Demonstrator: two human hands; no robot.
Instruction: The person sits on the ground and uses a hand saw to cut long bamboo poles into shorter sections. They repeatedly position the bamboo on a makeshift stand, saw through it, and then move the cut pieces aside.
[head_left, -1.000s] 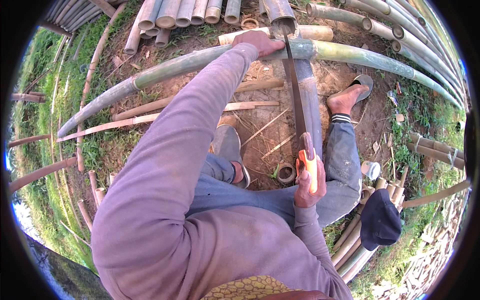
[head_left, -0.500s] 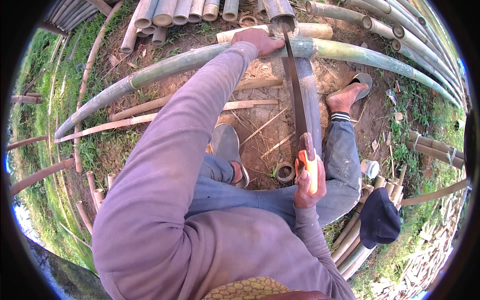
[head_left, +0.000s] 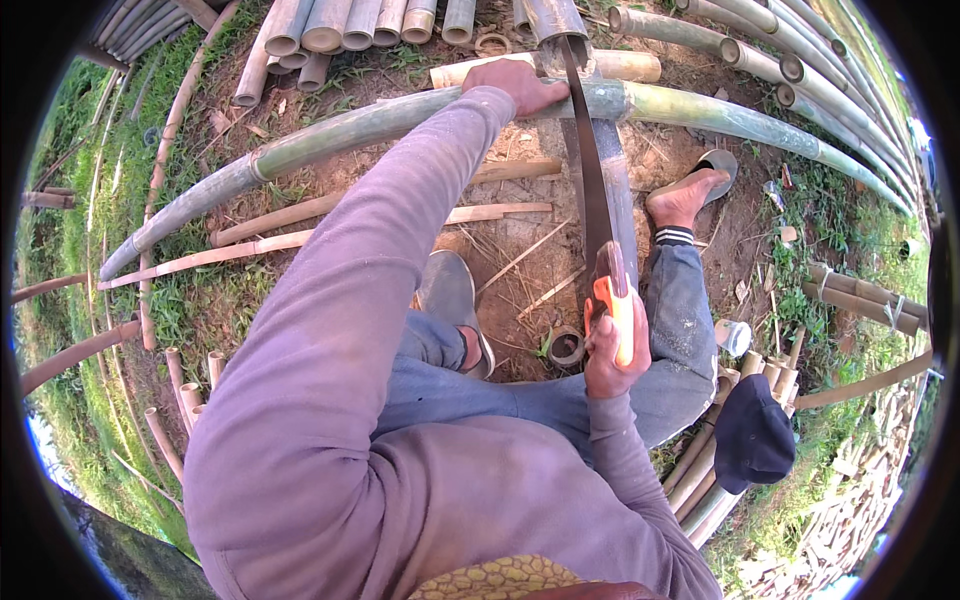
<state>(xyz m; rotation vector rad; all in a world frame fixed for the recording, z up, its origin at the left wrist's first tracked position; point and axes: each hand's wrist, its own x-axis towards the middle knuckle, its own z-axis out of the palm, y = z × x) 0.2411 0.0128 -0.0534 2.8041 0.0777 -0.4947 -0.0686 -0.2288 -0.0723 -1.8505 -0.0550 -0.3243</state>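
Observation:
A long green bamboo pole (head_left: 720, 112) lies crosswise in front of me, over a darker support (head_left: 613, 190) that runs away from me. My left hand (head_left: 515, 84) is wrapped round the pole, its thumb close to the blade. In my right hand (head_left: 617, 350) is a hand saw (head_left: 591, 165) with an orange grip, my fingers closed around the handle. The blade points away from me and lies across the pole just right of my left hand. How deep the teeth sit in the bamboo I cannot tell.
Cut bamboo tubes (head_left: 360, 25) are stacked at the far left, and more poles (head_left: 755, 60) lie at the far right. A bamboo ring (head_left: 566, 346) sits on the ground by my right hand. A dark cap (head_left: 755, 435) rests on bamboo pieces at the right.
The saw and my right hand have shifted very slightly. My left hand keeps its hold on the pole. The whole view has drifted a little.

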